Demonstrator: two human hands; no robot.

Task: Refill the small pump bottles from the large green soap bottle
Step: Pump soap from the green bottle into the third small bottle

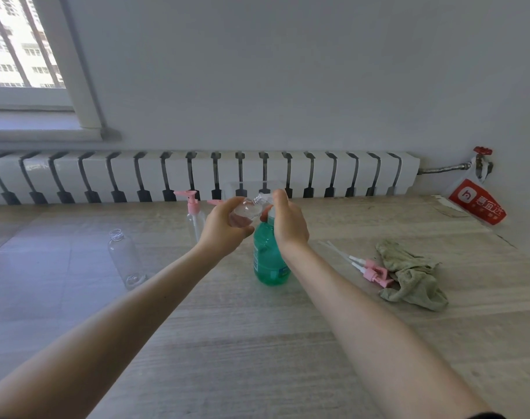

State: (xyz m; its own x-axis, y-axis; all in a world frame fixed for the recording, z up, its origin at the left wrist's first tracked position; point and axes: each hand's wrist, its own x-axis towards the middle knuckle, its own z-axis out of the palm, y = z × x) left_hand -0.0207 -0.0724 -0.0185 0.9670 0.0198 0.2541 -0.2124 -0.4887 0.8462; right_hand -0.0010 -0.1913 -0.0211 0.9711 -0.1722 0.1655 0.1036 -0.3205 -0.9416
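Note:
The large green soap bottle (pixel 269 258) stands upright on the floor in the middle. My right hand (pixel 287 222) curls over its white pump top. My left hand (pixel 224 228) grips a small clear bottle (pixel 247 210), tilted with its open neck toward the pump spout. Another small clear bottle (pixel 125 258) without a cap stands at the left. A small bottle with a pink pump (pixel 194 216) stands behind my left hand; a second pink pump head shows just right of it. Two loose pink pumps (pixel 369 267) lie at the right.
A greenish cloth (pixel 411 276) lies crumpled at the right, touching the loose pumps. A white radiator (pixel 197 176) runs along the wall behind. A red tag (pixel 476 202) hangs below a pipe valve at the far right. A window is at the upper left.

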